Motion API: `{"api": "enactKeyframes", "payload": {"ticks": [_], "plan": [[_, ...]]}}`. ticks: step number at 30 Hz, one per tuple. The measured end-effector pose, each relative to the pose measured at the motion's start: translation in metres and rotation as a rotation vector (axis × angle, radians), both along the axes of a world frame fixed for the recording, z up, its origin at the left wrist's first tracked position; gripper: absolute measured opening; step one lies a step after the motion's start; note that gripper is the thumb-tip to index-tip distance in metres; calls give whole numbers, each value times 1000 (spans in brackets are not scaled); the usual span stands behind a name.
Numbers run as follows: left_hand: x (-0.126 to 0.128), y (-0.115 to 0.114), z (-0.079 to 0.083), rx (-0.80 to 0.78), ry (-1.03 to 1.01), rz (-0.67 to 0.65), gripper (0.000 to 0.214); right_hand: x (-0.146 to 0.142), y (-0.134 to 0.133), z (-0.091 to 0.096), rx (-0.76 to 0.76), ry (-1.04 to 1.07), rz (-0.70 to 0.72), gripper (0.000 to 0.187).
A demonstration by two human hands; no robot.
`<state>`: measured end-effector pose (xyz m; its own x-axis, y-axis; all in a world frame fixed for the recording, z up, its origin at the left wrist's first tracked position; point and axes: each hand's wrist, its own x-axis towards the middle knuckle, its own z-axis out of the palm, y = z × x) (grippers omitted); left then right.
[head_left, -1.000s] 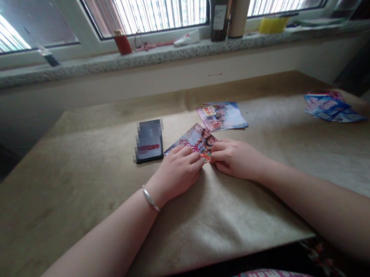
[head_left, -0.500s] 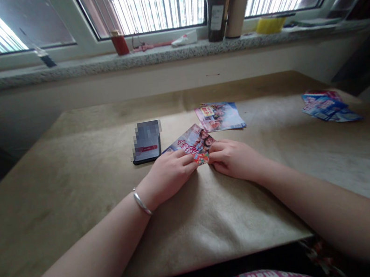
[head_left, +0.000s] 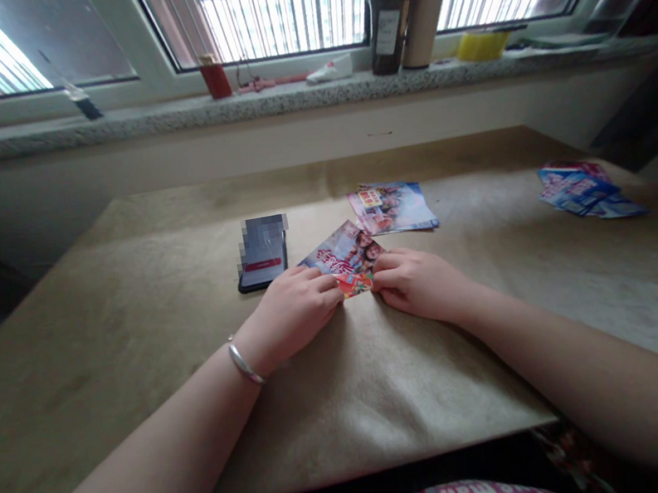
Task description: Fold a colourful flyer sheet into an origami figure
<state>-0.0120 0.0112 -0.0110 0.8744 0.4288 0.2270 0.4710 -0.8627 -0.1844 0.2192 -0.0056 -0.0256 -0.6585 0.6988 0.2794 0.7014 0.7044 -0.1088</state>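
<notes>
A colourful printed packet (head_left: 344,256) lies on the brown table (head_left: 126,314), tilted with one corner toward me. My left hand (head_left: 293,311), a silver bangle on its wrist, pinches the near left edge of the packet with curled fingers. My right hand (head_left: 417,284) pinches the near right corner, fingers closed. The two hands nearly touch at the packet's near corner. A black phone (head_left: 263,257) lies just left of the packet.
A small pile of similar packets (head_left: 393,208) lies beyond my hands, another pile (head_left: 585,191) at the far right. The stone window sill (head_left: 156,120) behind the table carries a red cup (head_left: 216,78), a dark jar (head_left: 386,26) and a yellow object (head_left: 478,45).
My left hand has slid slightly left and back along the packet's edge; the packet's near corner shows a little more. My right hand has barely moved.
</notes>
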Motion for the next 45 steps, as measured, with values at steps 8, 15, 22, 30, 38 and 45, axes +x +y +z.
{"api": "enactKeyframes", "payload": {"ticks": [8, 15, 22, 30, 38, 45], "plan": [[-6, -1, 6, -119, 70, -1, 20, -1, 0, 1, 20, 3, 11, 20], [-10, -1, 10, -146, 86, -19, 19, 0, 0, 0, 17, -2, 18, 21], [-19, 4, 15, -240, 31, -33, 22, 3, 2, -4, 6, 15, 25, 21], [-21, 4, 16, -287, 22, -24, 19, 4, 2, -5, 38, -10, 29, 20], [-19, 0, 11, -260, 9, 4, 20, 3, 2, -6, 70, 10, 133, 26], [-20, 4, 13, -346, 17, -10, 20, 12, 1, 3, 51, -78, 74, 24]]}}
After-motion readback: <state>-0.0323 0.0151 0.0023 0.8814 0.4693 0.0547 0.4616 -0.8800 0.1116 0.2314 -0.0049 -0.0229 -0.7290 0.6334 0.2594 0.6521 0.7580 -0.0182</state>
